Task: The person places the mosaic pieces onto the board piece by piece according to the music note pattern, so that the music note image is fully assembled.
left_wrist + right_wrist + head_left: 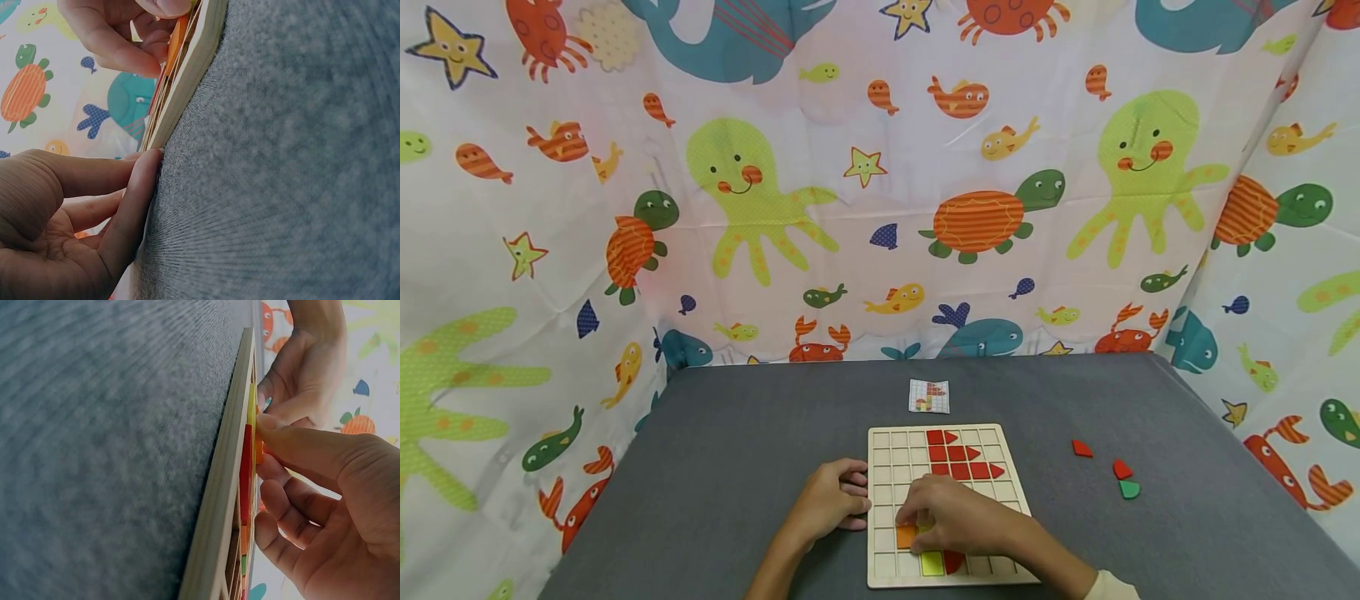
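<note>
My right hand (pixel 951 515) pinches an orange square tile (pixel 906 537) low over the left part of the wooden grid board (pixel 883 575). In the left wrist view the orange tile (pixel 177 39) stands proud of the board's surface. Beside it, a yellow square (pixel 932 564) and a red curved piece (pixel 953 562) sit in the near row; another yellow piece is partly hidden by the hand. Thumb and fingertips of my left hand (pixel 831 500) grip the board's left edge. Rows of red squares (pixel 958 471) ending in red points fill part of the far side.
A small printed card (pixel 928 397) with a coloured grid pattern lies beyond the board. Off to the right on the grey cloth (pixel 760 425) are two red curved pieces (pixel 1082 449) and a green one (pixel 1130 489). A sea-animal curtain (pixel 850 250) surrounds the table.
</note>
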Available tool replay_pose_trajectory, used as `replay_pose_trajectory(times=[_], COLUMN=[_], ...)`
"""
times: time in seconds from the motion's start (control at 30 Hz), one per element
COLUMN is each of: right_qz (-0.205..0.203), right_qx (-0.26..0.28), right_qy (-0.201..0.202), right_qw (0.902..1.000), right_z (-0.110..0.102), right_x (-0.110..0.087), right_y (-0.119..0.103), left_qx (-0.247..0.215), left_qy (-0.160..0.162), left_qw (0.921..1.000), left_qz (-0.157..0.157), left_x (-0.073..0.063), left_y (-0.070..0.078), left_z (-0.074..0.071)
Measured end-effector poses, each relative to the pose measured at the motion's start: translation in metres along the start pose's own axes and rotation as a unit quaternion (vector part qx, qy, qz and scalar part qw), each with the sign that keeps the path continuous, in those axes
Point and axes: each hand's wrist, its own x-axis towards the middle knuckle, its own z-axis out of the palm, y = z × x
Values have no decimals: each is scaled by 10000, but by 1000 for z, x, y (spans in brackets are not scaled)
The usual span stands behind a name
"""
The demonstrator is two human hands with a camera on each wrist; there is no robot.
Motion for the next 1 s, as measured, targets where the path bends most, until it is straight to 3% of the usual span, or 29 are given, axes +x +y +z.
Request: replay_pose_trajectory(times=[0.47, 1.0], right_qz=[64, 244], right_qx=[276, 571], right_qy=[113, 841], right_qw=[9995, 9945], right_z=[-5, -27], right_x=[-6, -46], right_y=[3, 39], left_qx=[15, 0], left_qy=[16, 39], left_qw=[10000, 10000], left_qz=[12, -9], left_x=[0, -1], left_y=[1, 2], left_z=[1, 1])
